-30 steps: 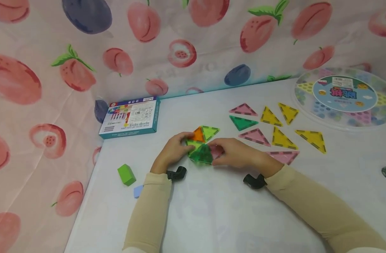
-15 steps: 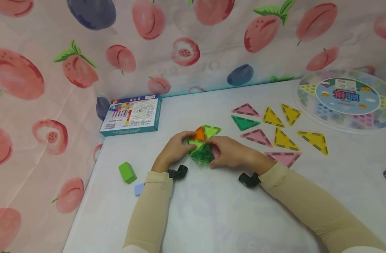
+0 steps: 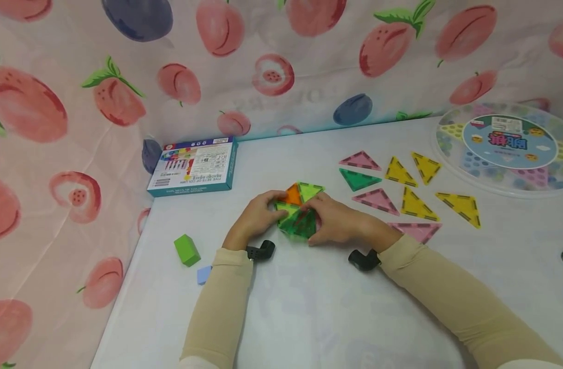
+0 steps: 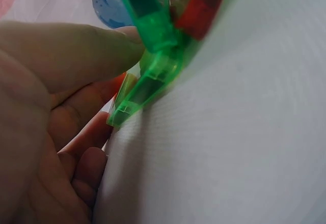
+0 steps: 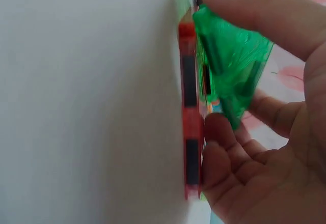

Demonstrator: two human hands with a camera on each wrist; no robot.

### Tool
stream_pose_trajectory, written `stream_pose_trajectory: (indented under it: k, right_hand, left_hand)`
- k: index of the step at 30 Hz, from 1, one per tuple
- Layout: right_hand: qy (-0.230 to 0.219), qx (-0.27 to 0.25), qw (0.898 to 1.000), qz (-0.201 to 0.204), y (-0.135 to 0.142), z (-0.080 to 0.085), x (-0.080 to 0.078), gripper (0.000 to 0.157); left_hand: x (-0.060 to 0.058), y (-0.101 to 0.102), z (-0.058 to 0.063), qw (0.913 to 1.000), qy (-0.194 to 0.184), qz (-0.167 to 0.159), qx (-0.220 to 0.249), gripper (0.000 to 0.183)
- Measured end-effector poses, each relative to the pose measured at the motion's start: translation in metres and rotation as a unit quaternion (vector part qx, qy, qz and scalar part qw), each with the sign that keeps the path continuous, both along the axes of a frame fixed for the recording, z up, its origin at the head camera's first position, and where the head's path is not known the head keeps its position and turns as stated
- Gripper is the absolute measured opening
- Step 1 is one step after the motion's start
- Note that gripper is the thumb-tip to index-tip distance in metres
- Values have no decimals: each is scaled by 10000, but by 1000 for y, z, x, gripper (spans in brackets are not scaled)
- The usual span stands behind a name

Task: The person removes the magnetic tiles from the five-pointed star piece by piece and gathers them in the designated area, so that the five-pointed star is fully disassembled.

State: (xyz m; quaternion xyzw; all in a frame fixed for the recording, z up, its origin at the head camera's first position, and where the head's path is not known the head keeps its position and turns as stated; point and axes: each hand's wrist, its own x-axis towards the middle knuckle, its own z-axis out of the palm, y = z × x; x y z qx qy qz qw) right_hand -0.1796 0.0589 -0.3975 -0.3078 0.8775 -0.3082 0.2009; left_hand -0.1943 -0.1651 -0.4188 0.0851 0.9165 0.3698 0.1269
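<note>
A cluster of translucent triangular magnetic tiles lies between the two hands. It includes an orange tile, a lime tile and a light green tile. The left hand grips the cluster's left side, its thumb against the light green tile and its fingers at the far edge. With thumb and fingers, the right hand pinches a dark green magnetic tile, which stands tilted over the others. Under it, a red-pink tile lies flat, seen edge-on in the right wrist view and mostly hidden in the head view.
Loose yellow tiles, pink tiles and a green tile lie to the right. Behind them is a round game board. A flat box, a green block and a blue block are on the left.
The dark green tile has swung rightward in the right hand and now covers the pink tile that showed beside it. The left hand has kept its place on the cluster.
</note>
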Motion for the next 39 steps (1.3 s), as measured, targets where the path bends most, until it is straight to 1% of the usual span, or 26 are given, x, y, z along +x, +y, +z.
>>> stream_pose_trajectory:
  k: [3,8,12,15,18,21,24,29,32,35,39]
  right_hand:
    - [-85,-104,9999,-102,3,0,-2,56]
    - [-320,-526,9977,-269,11,-1,-3,32]
    - [-373,-773,9958,-320,20,2,0,22]
    - [-459,-730,9959,-269,27,4,3,17]
    - [-503,-551,9970,-189,34,5,7,15]
    - [-381,-377,9983,-209,46,6,12,16]
    - [-217,-337,9986,-357,63,10,15,18]
    - [32,-255,9969,-747,96,11,19,19]
    - [-20,-194,9955,-928,111,11,20,20]
    - [-111,-170,9953,-944,118,13,21,23]
    - [-206,-114,9956,-912,119,15,22,25]
  left_hand:
    - [0,0,0,10000,-32,29,10,43]
    - [1,1,1,9999,-125,46,69,43]
    - [2,2,2,9998,-145,61,116,43]
    - [2,2,3,9998,-173,80,103,43]
    - [2,3,2,9997,-211,75,84,42]
    - [1,3,1,9997,-228,39,67,42]
    - [-1,3,0,9997,-227,30,50,42]
    - [-3,3,1,9996,-265,7,13,43]
    - [-3,1,0,9995,-328,11,-24,44]
    - [-3,0,0,9993,-360,51,-40,44]
    - [-1,-1,0,9993,-354,87,-27,44]
